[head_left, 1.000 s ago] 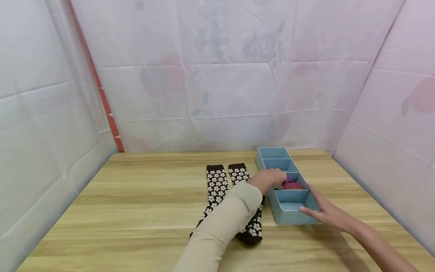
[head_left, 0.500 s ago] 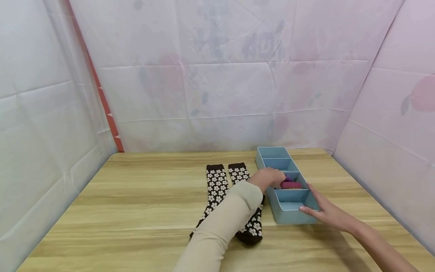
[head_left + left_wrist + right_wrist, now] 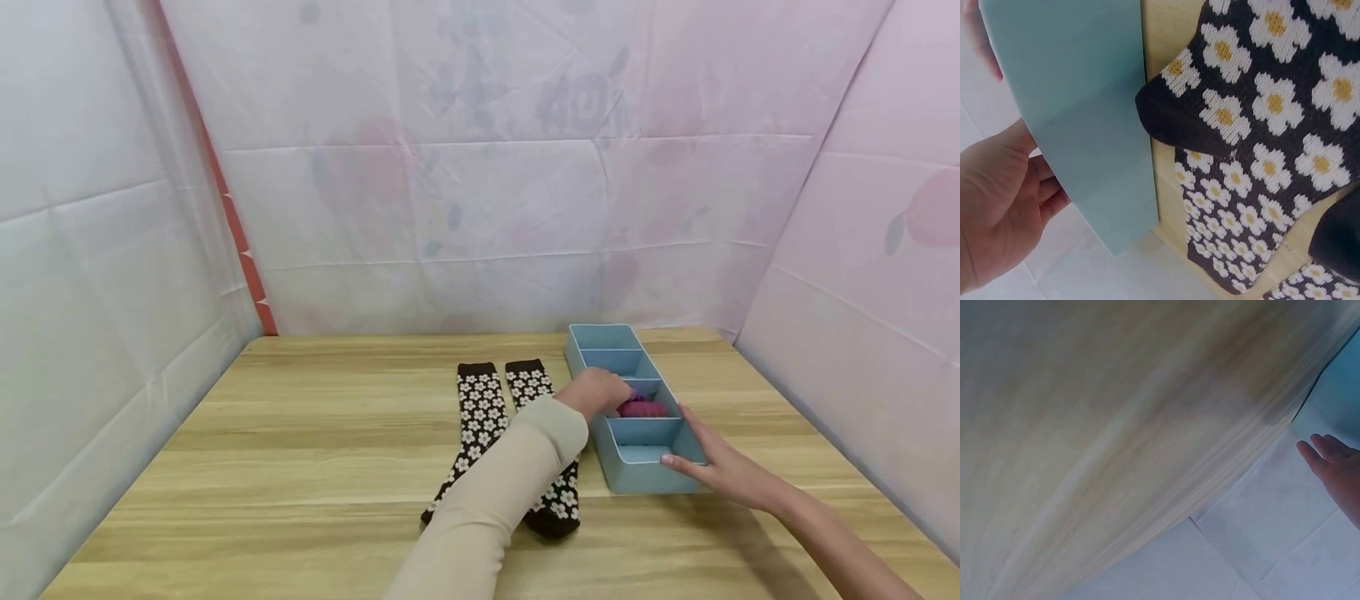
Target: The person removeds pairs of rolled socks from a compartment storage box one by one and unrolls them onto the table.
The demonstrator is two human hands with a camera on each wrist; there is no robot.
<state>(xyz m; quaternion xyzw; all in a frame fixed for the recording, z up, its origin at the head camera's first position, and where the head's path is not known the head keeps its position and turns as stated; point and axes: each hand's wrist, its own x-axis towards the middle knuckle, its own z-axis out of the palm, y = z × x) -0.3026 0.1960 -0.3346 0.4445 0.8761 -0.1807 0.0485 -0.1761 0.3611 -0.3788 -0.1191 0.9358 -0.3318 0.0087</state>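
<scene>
A blue box (image 3: 652, 481) with several compartments stands on the right of the table. My left hand (image 3: 600, 390) reaches over its left wall into the compartment second from the front, beside a pink and purple bundle (image 3: 643, 409) that looks like rolled-up fabric. In the left wrist view, that hand's fingers bend behind the box wall (image 3: 1091, 125), their tips hidden. My right hand (image 3: 723, 472) steadies the near right corner, thumb along the front rim and fingers by the right side. The fingers look fairly straight in the right wrist view.
A pair of black socks with white flowers lies flat left of the box: one left sock (image 3: 480, 408) and one right sock (image 3: 528, 385). My left sleeve (image 3: 487, 508) crosses above them. White cloth walls (image 3: 487, 200) enclose the wooden table (image 3: 300, 458).
My left hand shifts slightly inside the compartment. The pink bundle sits a little differently, and a yellowish strip under it no longer shows. Right hand, box and socks stay put.
</scene>
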